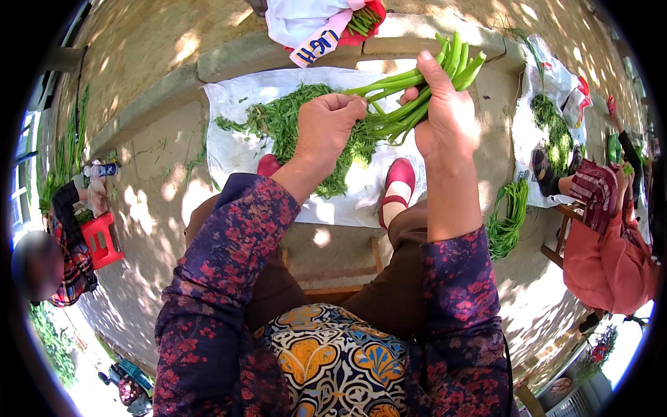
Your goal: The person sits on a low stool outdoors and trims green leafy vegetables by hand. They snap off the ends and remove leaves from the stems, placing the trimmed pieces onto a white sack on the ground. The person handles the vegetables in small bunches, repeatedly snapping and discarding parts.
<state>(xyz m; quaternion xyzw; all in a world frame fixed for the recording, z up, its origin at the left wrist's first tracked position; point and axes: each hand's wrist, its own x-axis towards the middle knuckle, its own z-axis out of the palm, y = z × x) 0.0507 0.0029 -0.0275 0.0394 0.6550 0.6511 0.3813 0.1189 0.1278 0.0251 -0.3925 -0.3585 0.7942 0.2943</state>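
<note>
My right hand (449, 117) grips a bunch of long green vegetable stems (411, 107), its thumb pressed along them. The thick cut ends fan out past the thumb at upper right. My left hand (331, 122) pinches at the thinner end of the bunch with thumb and bent forefinger; the exact bit between the fingertips is hidden. Below both hands, a heap of loose green leaves (292, 122) lies on a white plastic sheet (229, 151) between my feet in red shoes (400, 177).
A white and pink bag (307, 23) with more stems leans at a stone curb (234, 57). A bundle of green stems (508, 219) lies on the ground at right. A seated person in an orange top (599, 260) is beyond it. Another person sits at left near a red plastic stool (102, 242).
</note>
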